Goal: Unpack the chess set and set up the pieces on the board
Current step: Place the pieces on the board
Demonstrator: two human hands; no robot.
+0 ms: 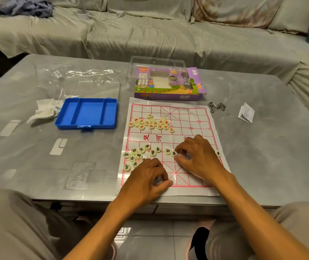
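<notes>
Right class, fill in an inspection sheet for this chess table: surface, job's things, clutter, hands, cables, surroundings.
Surface: grey table, glossy.
Job's things: paper board; red pieces heaped far side; black pieces heaped near left; one black piece at right edge.
Clutter: blue tray, box, tissue, wrapper, leaflet, metal puzzle.
Hands: left hand curled, grip unclear; right hand touches a piece.
Cables: white cord on sofa.
Surroundings: covered sofa.

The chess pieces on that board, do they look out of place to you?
Yes. The red pieces sit heaped together at the far left, and the black pieces lie scattered near the left edge, some off the board, not on grid points.
</notes>
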